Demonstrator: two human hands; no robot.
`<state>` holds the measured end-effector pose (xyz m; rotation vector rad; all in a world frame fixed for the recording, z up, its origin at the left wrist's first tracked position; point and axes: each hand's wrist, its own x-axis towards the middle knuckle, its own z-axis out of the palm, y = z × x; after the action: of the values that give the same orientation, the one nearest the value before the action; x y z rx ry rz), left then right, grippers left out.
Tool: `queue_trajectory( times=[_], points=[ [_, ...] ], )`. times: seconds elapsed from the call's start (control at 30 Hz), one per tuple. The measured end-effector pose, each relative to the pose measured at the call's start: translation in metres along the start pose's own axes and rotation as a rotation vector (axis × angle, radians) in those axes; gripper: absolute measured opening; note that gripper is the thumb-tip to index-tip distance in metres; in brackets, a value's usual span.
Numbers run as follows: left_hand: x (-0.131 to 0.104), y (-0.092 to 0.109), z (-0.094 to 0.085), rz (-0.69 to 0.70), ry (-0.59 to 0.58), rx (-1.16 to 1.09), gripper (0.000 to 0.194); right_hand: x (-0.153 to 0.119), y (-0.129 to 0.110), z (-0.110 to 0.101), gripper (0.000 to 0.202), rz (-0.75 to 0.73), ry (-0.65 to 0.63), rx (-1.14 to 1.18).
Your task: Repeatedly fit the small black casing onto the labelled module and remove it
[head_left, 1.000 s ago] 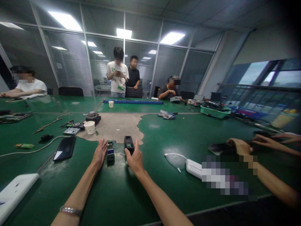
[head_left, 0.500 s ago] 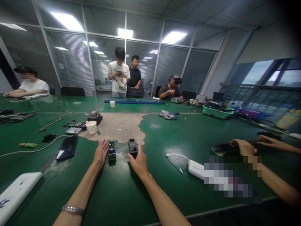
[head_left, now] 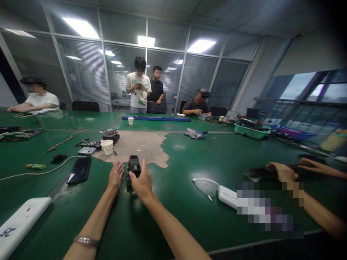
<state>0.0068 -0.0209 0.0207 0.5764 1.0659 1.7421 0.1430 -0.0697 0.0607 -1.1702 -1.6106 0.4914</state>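
Note:
My right hand point(head_left: 142, 180) grips a dark grey plastic housing point(head_left: 135, 166) with rectangular openings, thumb on its left side and fingers along the right. The housing is tilted over a small circuit-board module point(head_left: 129, 184), which stands on the green table and is mostly hidden. From this angle I cannot tell whether the housing is seated on the module. Just left of both, my left hand point(head_left: 116, 177) rests on its edge, fingers extended and holding nothing. Whether its fingertips touch the module is unclear.
A phone point(head_left: 79, 169), white power strip point(head_left: 24, 225) and paper cup point(head_left: 107, 147) lie leftward. Dismantled parts point(head_left: 90, 144) sit beyond. Rightward are a white adapter with a cable point(head_left: 226, 196) and another person's hands point(head_left: 283, 172). Several people are around the table.
My right hand has carried the grey housing leftward, from beside the module to over it. My left hand stays in about the same place. The view has shifted slightly.

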Motion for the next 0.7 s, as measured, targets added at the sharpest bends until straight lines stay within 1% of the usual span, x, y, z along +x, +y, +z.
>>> queue_trajectory(
  times=[0.13, 0.3, 0.43, 0.57, 0.7],
  points=[
    [0.001, 0.0, 0.0, 0.012, 0.019, 0.015, 0.063, 0.0, -0.003, 0.014, 0.082, 0.022, -0.019, -0.088],
    [0.004, -0.002, -0.002, 0.037, 0.017, 0.02, 0.063, -0.003, -0.005, 0.018, 0.084, 0.032, -0.059, -0.172],
    [0.003, 0.0, -0.003, 0.035, 0.015, 0.019, 0.065, -0.016, 0.005, 0.021, 0.088, -0.004, -0.088, -0.207],
    [0.001, 0.001, -0.002, 0.038, 0.016, 0.024, 0.064, -0.028, 0.02, 0.022, 0.092, -0.047, -0.097, -0.169],
    [0.001, 0.001, -0.001, 0.038, 0.03, 0.029, 0.062, -0.028, 0.023, 0.022, 0.095, -0.066, -0.078, -0.135]
  ],
)
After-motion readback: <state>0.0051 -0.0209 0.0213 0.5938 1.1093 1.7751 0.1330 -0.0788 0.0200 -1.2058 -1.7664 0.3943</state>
